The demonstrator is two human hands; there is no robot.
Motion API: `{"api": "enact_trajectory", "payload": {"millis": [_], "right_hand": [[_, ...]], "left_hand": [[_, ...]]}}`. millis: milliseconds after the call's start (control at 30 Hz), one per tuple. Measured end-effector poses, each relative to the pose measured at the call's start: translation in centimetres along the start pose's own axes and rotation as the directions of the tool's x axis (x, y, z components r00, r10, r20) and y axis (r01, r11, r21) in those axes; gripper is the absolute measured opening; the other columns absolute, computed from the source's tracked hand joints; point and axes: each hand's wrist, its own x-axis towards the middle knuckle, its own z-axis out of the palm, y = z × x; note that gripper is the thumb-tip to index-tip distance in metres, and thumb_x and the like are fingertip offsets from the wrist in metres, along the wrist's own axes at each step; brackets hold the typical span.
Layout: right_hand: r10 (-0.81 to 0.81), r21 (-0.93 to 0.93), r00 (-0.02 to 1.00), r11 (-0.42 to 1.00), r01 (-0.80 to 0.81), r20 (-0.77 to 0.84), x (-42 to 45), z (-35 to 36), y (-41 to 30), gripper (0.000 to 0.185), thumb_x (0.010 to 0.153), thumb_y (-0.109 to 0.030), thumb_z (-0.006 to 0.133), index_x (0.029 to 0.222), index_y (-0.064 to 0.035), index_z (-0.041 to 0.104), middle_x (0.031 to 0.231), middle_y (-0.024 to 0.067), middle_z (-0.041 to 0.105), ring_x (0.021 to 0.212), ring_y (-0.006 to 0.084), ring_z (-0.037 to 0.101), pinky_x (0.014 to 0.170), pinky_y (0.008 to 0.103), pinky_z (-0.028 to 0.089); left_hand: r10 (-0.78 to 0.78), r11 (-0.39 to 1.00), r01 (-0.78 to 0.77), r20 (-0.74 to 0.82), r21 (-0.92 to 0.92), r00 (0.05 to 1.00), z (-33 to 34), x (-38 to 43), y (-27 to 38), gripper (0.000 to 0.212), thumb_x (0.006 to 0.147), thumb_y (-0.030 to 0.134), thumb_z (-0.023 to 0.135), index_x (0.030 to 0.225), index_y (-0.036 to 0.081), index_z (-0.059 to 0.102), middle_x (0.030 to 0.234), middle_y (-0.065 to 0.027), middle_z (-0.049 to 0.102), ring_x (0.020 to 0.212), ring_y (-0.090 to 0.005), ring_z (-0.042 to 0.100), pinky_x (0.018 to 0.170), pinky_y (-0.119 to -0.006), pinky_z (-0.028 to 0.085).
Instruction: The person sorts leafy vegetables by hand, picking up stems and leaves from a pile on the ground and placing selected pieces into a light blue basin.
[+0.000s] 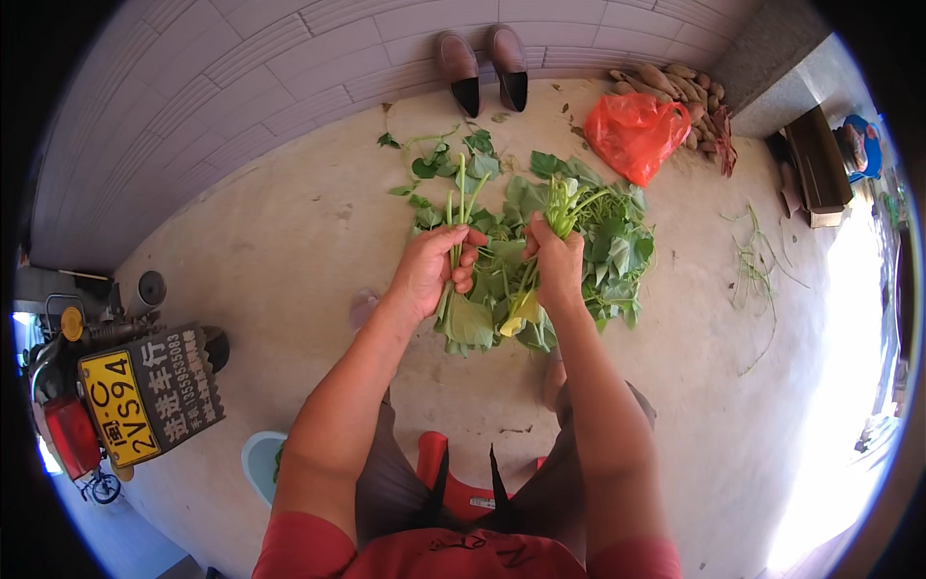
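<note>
My left hand [443, 266] grips a few green leaf stalks [461, 189], their cut ends pointing away from me and their leaves hanging below the fingers. In my right hand [555, 259] is a thicker bunch of green stalks [563, 206], closed in the fist, with a yellowish leaf [522, 314] beneath it. The hands are apart. Under and between them a wide heap of leafy green vines [611, 242] lies on the concrete floor. Smaller loose sprigs [434, 161] lie at the heap's far left side.
A red plastic bag [636, 134] rests beside piled tubers [676, 83]. Brown shoes [459, 69] lean at the tiled wall. Thin stripped vines [756, 268] lie right. A light-blue basin [260, 463] is near my left arm, a motorcycle [72, 434] far left, a red stool [463, 492] beneath me.
</note>
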Motion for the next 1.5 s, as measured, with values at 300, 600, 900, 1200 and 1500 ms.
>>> {"api": "enact_trajectory", "payload": {"millis": [300, 600, 900, 1200, 1500], "right_hand": [[-0.043, 0.116, 0.99, 0.993, 0.027, 0.137, -1.3, 1.6, -0.2, 0.015, 0.077, -0.014, 0.061, 0.074, 0.0002, 0.061, 0.057, 0.0002, 0.052, 0.049, 0.0079, 0.043, 0.048, 0.0218, 0.035], [0.041, 0.203, 0.975, 0.975, -0.086, 0.217, -1.6, 1.3, -0.5, 0.01, 0.073, -0.007, 0.062, 0.067, -0.0013, 0.057, 0.057, 0.001, 0.053, 0.05, 0.0086, 0.045, 0.049, 0.0218, 0.037], [0.074, 0.42, 0.997, 0.905, -0.069, 0.005, 1.0, -1.0, -0.1, 0.008, 0.076, -0.008, 0.059, 0.081, -0.0017, 0.057, 0.069, 0.0028, 0.053, 0.057, 0.0119, 0.047, 0.054, 0.0232, 0.039], [0.129, 0.591, 0.983, 0.786, -0.182, 0.132, 2.0, -2.5, -0.5, 0.012, 0.086, -0.011, 0.045, 0.089, -0.0021, 0.051, 0.083, 0.0107, 0.058, 0.071, 0.0191, 0.052, 0.069, 0.0306, 0.044], [0.08, 0.616, 0.978, 0.766, -0.183, 0.192, 1.5, -2.2, -1.4, 0.008, 0.084, -0.009, 0.048, 0.086, -0.0021, 0.052, 0.077, 0.0103, 0.058, 0.067, 0.0198, 0.053, 0.066, 0.0305, 0.045]], "left_hand": [[-0.116, 0.992, 0.112, 0.072, 0.056, 0.991, 0.7, -0.2, -0.5, 0.028, 0.086, 0.026, 0.045, 0.09, -0.001, 0.051, 0.062, -0.0022, 0.043, 0.046, -0.0091, 0.037, 0.041, -0.023, 0.031], [-0.054, 0.989, 0.052, 0.007, 0.137, 0.999, 1.1, 0.1, -1.4, 0.024, 0.087, 0.023, 0.046, 0.087, 0.0, 0.052, 0.065, -0.0045, 0.049, 0.051, -0.0131, 0.047, 0.045, -0.026, 0.04], [0.152, 0.984, -0.119, -0.283, 0.132, 0.947, -2.2, 0.4, 1.3, 0.021, 0.085, 0.023, 0.049, 0.083, 0.002, 0.051, 0.065, -0.0048, 0.052, 0.057, -0.0165, 0.052, 0.055, -0.03, 0.045], [0.229, 0.973, -0.201, -0.393, 0.112, 0.89, -3.8, -0.2, 3.2, 0.02, 0.085, 0.021, 0.049, 0.082, 0.002, 0.053, 0.058, 0.0002, 0.043, 0.046, -0.009, 0.038, 0.042, -0.024, 0.034], [0.19, 0.982, -0.176, -0.371, 0.07, 0.909, -3.6, -0.5, 3.6, 0.023, 0.086, 0.022, 0.048, 0.085, 0.0, 0.053, 0.057, -0.0005, 0.044, 0.045, -0.0093, 0.038, 0.042, -0.025, 0.033]]}}
